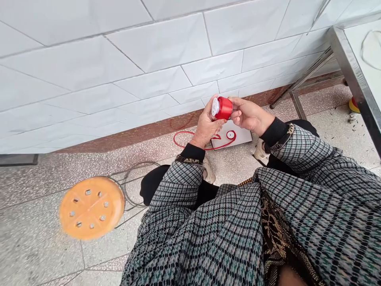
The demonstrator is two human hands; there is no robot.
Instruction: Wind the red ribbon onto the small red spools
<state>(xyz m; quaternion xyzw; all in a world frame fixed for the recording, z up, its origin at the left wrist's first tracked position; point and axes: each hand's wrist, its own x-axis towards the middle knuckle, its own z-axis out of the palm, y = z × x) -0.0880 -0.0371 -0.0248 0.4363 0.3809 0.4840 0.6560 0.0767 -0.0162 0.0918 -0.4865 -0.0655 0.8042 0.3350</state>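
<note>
Between my two hands, in front of the tiled wall, is a red roll (225, 108) with a white end piece (215, 107) facing left. My left hand (206, 124) is wrapped round its left side, with the thumb below it. My right hand (248, 113) grips the right end between thumb and bent fingers. Below them a white box or board (244, 137) lies on the floor, bearing a small red-rimmed white disc (230, 135). A loop of red cord (178, 139) spreads to the left of the board, partly hidden by my left wrist.
An orange round stool top with holes (92, 207) stands at the left, beside coiled dark wire (126, 188). A metal-framed table (353, 71) is at the right, with a red and yellow object (353, 105) near it. The white tiled wall (160, 43) rises ahead.
</note>
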